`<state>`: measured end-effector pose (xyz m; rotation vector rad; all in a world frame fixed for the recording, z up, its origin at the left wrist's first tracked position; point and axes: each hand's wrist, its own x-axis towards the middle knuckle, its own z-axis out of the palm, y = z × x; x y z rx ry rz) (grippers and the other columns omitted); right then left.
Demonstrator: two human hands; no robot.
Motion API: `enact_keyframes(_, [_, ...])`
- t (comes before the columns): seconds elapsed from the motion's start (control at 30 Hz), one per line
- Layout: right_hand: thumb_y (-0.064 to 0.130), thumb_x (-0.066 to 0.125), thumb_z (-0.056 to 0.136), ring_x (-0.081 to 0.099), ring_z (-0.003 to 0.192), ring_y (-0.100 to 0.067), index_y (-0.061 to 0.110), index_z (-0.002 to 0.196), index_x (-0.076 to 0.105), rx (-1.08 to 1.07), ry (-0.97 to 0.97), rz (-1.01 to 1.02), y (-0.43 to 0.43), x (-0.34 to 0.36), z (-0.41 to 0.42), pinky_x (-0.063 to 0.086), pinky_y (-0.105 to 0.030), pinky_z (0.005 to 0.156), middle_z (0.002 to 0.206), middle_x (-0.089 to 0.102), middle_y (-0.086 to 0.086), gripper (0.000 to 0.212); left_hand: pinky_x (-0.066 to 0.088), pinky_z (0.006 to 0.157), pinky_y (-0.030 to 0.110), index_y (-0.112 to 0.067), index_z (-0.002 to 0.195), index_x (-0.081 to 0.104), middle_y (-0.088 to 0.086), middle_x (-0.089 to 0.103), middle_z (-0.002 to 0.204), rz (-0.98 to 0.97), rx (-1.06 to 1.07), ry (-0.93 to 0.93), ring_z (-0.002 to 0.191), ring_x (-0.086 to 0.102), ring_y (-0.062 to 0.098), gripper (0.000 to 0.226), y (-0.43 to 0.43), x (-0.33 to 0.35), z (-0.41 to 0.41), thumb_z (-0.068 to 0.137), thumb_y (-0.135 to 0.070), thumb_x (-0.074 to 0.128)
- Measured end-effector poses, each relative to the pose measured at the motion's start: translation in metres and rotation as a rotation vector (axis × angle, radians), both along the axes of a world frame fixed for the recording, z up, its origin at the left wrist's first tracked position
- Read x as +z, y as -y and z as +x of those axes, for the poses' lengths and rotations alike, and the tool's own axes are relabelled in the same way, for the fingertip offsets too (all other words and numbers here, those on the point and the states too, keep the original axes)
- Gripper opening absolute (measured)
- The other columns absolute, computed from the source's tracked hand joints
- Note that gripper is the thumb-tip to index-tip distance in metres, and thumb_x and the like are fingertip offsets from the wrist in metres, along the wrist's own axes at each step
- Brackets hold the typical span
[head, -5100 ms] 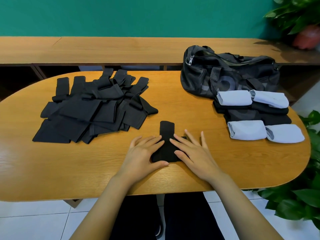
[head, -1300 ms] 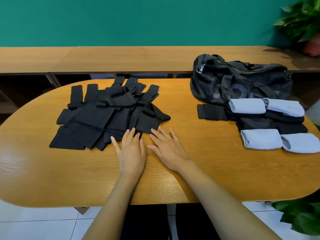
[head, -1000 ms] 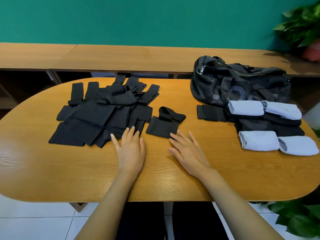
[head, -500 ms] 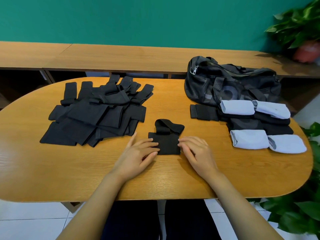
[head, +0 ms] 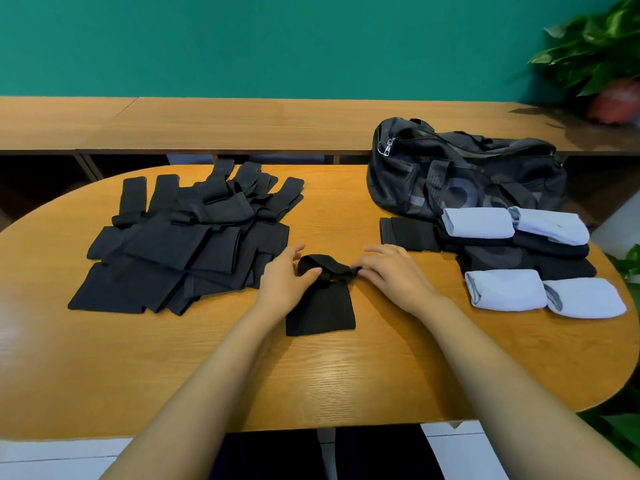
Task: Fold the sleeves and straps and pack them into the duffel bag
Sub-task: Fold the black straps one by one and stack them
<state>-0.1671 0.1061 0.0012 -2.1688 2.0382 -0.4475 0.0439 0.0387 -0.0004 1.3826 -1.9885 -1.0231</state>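
Sleeve (head: 320, 308) front and centre: a black one, flat on the counter (head: 346, 375) just toward six o'clock from the middle, with its strap (head: 325, 267) bunched in a loop at its twelve o'clock end. Your left hand (head: 284, 282) takes that loop between thumb and fingers from the nine o'clock side. Your right hand (head: 391, 271) pinches the strap's free end at three o'clock. Both hands are occupied, then, and I'd call this piece mid-fold: strap not yet laid flat, body not yet doubled over.

Over at ten o'clock lies the pile (head: 180, 247) of black sleeves and straps, spread flat and overlapping. That looks like the bulk of what's left.

At two o'clock the duffel bag (head: 464, 178) slumps at the far edge; whether its zip is open, I can't tell. In front of it, around three o'clock, sits the finished lot: four pale blue rolls (head: 478, 222) in two rows, with folded black pieces (head: 408, 233) between them. All of it rests on the counter, none visibly inside the bag. My read: folding under halfway, packing not begun.
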Motion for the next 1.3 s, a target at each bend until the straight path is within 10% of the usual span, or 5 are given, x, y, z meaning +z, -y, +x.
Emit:
enact_keyframes(0.23, [0.022,0.048,0.103,0.053,0.103,-0.014,0.018,0.119,0.065,-0.138,0.482,-0.067,0.016,0.011,0.004,0.04,-0.024,0.085,0.101,0.059,0.008,0.024,0.029,0.114,0.044,-0.027,0.143,0.046,-0.006,0.052,0.141,-0.151,-0.167,0.011,0.134,0.041,0.017,0.055,0.007,0.009,-0.016,0.092,-0.024,0.067])
enact_keyframes(0.4, [0.02,0.052,0.101,0.06,0.102,-0.004,0.025,0.112,0.066,-0.144,0.703,-0.066,0.018,0.017,0.008,0.047,-0.031,0.092,0.105,0.068,0.01,0.018,0.038,0.104,0.053,-0.032,0.104,0.068,-0.01,0.07,0.099,-0.079,-0.167,-0.022,0.102,0.062,0.013,0.015,0.009,0.01,-0.026,0.092,-0.024,0.067])
enact_keyframes(0.57, [0.023,0.064,0.094,0.047,0.111,-0.006,0.027,0.112,0.066,-0.136,0.409,-0.392,0.007,0.018,0.019,0.039,-0.026,0.093,0.114,0.061,0.014,0.019,0.053,0.072,0.035,-0.022,0.079,0.074,-0.011,0.063,0.063,0.138,0.012,-0.286,0.071,0.063,0.015,0.011,0.0,0.015,-0.027,0.089,-0.02,0.071])
enact_keyframes(0.73, [0.037,0.063,0.09,0.05,0.112,-0.017,0.024,0.114,0.071,0.0,-0.034,-0.532,-0.003,0.007,0.031,0.034,-0.035,0.097,0.119,0.066,0.008,0.029,0.051,0.061,0.016,-0.013,0.106,0.074,0.004,0.074,0.092,0.366,0.065,-0.483,0.085,0.069,0.013,0.018,-0.007,0.027,-0.023,0.088,-0.009,0.071])
enact_keyframes(1.3, [0.018,0.071,0.085,0.056,0.079,-0.019,0.015,0.084,0.077,-0.282,-0.151,-0.703,0.017,0.031,0.019,0.037,-0.041,0.089,0.069,0.063,0.002,0.007,0.041,0.102,0.043,-0.041,0.087,0.074,-0.023,0.065,0.08,-0.072,0.131,-0.057,0.106,0.06,0.016,0.026,-0.018,0.012,-0.019,0.086,-0.015,0.073])
